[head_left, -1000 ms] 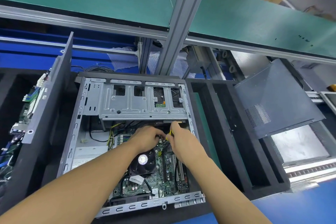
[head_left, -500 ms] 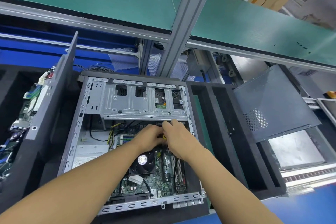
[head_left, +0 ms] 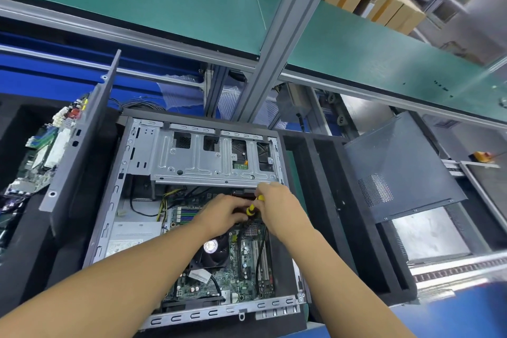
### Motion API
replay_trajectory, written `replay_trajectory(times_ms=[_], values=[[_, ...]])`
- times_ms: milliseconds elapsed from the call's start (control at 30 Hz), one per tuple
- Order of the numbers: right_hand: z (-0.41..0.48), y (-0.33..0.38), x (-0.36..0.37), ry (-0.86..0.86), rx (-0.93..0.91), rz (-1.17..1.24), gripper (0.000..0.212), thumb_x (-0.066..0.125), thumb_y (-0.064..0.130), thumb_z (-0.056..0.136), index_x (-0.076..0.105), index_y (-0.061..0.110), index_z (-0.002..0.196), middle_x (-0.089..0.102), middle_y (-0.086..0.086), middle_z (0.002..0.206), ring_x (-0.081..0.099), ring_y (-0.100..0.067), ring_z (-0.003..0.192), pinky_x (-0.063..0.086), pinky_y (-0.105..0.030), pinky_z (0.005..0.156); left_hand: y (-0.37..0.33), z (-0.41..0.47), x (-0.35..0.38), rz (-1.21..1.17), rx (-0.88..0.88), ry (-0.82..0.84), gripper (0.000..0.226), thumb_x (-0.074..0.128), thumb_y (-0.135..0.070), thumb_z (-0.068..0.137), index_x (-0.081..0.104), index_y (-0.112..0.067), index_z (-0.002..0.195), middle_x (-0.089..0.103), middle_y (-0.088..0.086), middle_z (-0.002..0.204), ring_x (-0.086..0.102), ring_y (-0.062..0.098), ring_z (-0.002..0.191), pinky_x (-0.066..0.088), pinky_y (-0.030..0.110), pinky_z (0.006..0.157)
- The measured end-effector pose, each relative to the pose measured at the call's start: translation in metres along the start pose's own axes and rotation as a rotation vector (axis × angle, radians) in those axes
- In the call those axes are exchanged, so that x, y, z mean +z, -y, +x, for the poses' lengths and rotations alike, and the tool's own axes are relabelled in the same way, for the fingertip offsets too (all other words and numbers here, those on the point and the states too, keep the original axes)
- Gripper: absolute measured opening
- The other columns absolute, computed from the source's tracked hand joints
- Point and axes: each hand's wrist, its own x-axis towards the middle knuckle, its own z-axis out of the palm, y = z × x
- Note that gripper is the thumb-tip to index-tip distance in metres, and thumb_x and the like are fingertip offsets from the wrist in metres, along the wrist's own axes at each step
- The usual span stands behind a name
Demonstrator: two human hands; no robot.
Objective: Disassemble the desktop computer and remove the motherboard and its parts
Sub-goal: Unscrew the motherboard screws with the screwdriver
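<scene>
1. Right hand (head_left: 279, 206) is clenched round the yellow-and-black screwdriver (head_left: 251, 210) handle, just below the drive cage (head_left: 208, 162) front edge. The tip is hidden.
2. Left hand (head_left: 222, 214) has its fingers curled in at the tool's lower collar. Can't tell whether it pinches the tool or a part under it.
3. Motherboard (head_left: 247, 255) sits seated in the case (head_left: 109, 214), below the drive cage, not yet out. CPU fan (head_left: 211, 247) is below the left hand.
4. Risk: the tip slips off the screw and gouges the board or strips the head. Likely cause: the cage overhang forces a tilted tool, and the hands block the view.
5. Risk: a freed screw drops among the components, since no finger visibly guards it.
6. Risk: the black cable (head_left: 260, 252) crossing the board below the right hand snags if the board is lifted with it attached.
</scene>
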Motion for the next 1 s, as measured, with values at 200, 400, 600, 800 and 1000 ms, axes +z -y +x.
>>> replay_trajectory(times_ms=[200,400,600,800,1000], values=[[-0.008,-0.007,-0.002,0.011,0.016,0.096,0.023,0.058,0.012,0.096,0.065,0.018,0.117,0.053,-0.004,0.115,0.056,-0.025,0.104,0.048,-0.034,0.086,-0.001,0.004,0.001,0.061,-0.026,0.016,0.016,0.069,-0.032,0.091,0.075,-0.033,0.106,0.074,-0.005,0.091,0.064,0.013,0.082,0.053,0.035,0.078],[-0.011,0.002,-0.004,-0.096,0.237,0.083,0.037,0.063,0.046,0.093,0.056,0.012,0.104,0.061,-0.006,0.101,0.061,-0.029,0.092,0.044,-0.032,0.069,0.002,0.005,0.005,0.041,-0.043,0.011,0.016,0.074,-0.036,0.087,0.075,-0.034,0.103,0.074,-0.006,0.1,0.066,0.014,0.09,0.054,0.039,0.083],[-0.01,0.008,-0.005,-0.068,0.109,0.132,0.013,0.065,0.018,0.094,0.058,0.014,0.104,0.052,-0.003,0.11,0.056,-0.025,0.096,0.047,-0.034,0.08,0.003,0.005,0.004,0.038,-0.051,0.0,0.028,0.075,-0.04,0.085,0.071,-0.04,0.113,0.073,-0.005,0.105,0.065,0.017,0.095,0.054,0.039,0.083],[-0.006,0.008,-0.005,0.005,0.139,0.196,0.022,0.067,0.021,0.091,0.055,0.017,0.109,0.049,-0.001,0.108,0.054,-0.024,0.099,0.043,-0.031,0.078,0.001,0.008,0.002,0.077,-0.071,0.033,0.011,0.076,-0.038,0.083,0.076,-0.034,0.093,0.067,-0.006,0.084,0.061,0.018,0.08,0.055,0.039,0.076],[-0.005,0.011,-0.007,-0.03,0.303,0.129,0.039,0.065,0.045,0.091,0.054,0.008,0.1,0.061,-0.01,0.098,0.059,-0.028,0.081,0.043,-0.03,0.063,0.0,0.007,0.005,0.161,-0.121,-0.038,0.033,0.076,-0.047,0.081,0.05,-0.042,0.061,0.057,-0.011,0.077,0.054,0.014,0.071,0.035,0.028,0.056]])
